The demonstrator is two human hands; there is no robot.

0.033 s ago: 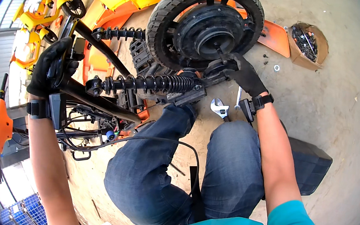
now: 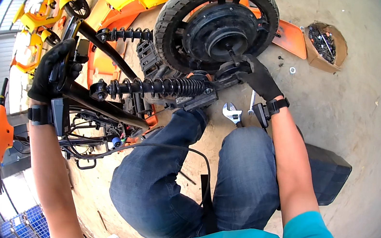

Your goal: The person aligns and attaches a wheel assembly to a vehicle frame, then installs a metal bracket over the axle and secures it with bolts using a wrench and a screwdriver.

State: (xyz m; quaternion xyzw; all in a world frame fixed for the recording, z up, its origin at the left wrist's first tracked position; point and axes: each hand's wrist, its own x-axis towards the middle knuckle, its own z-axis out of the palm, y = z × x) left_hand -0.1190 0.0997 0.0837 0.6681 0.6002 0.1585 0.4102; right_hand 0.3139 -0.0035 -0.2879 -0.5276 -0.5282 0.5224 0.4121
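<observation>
One black wheel point(image 2: 207, 31) is directly ahead of the right hand point(image 2: 260, 80), whose gloved fingers curl at the black swingarm point(image 2: 225, 78) beside the axle; whether they are closed on it cannot be told. The left hand point(image 2: 53, 70) is wrapped around the black tubular frame point(image 2: 104, 108). Two coil shock absorbers point(image 2: 168, 86) lie left of the right-hand grip. Beyond that grip, rightward, one open cardboard box point(image 2: 323, 66) contains small dark parts point(image 2: 315, 39). One adjustable wrench point(image 2: 233, 115) and one spanner point(image 2: 252, 103) lie bodyward. Both arms extend forward, spread apart.
</observation>
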